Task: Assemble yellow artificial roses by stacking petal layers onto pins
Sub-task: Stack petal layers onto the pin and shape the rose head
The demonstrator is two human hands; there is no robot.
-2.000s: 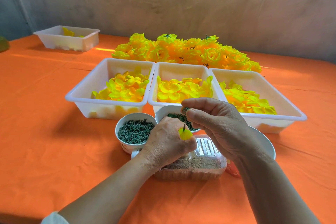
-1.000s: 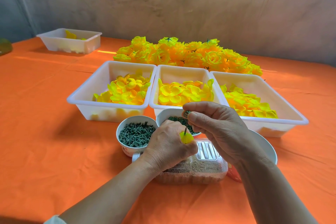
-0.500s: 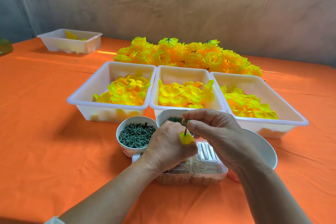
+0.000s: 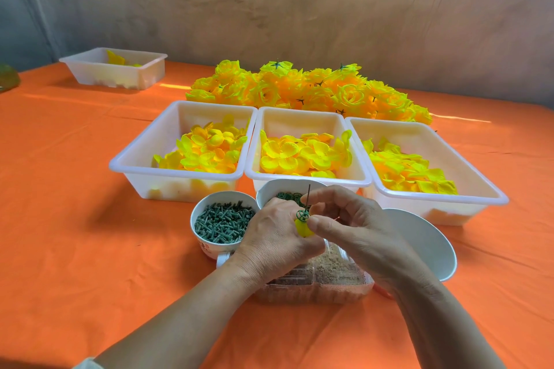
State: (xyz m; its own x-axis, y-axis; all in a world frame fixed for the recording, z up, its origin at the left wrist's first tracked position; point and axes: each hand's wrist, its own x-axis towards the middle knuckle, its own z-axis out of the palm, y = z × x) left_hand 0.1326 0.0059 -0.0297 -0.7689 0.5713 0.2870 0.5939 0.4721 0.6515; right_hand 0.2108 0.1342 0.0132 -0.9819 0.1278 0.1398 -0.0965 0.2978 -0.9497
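My left hand (image 4: pixel 275 237) grips a small yellow bud (image 4: pixel 303 228) on a thin pin (image 4: pixel 308 193) that points upward. A small green ring piece (image 4: pixel 302 214) sits on the pin just above the bud. My right hand (image 4: pixel 350 225) pinches at that ring from the right, thumb and forefinger on either side of the pin. Behind the hands stand three white trays of yellow petals: left (image 4: pixel 144 156), middle (image 4: pixel 299 113), right (image 4: pixel 467 171). A heap of finished yellow roses (image 4: pixel 308 87) lies behind the trays.
A cup of green pegs (image 4: pixel 223 223) stands left of my hands, and a white bowl of green rings (image 4: pixel 269 192) behind them. A clear plastic box of brown grains (image 4: pixel 317 281) lies under my wrists, an empty white bowl (image 4: pixel 425 243) at right. A fourth tray (image 4: pixel 117 69) sits far left.
My right hand has come down along the pin, and the green ring now sits low on the pin against the yellow bud. The left hand has stayed in place.
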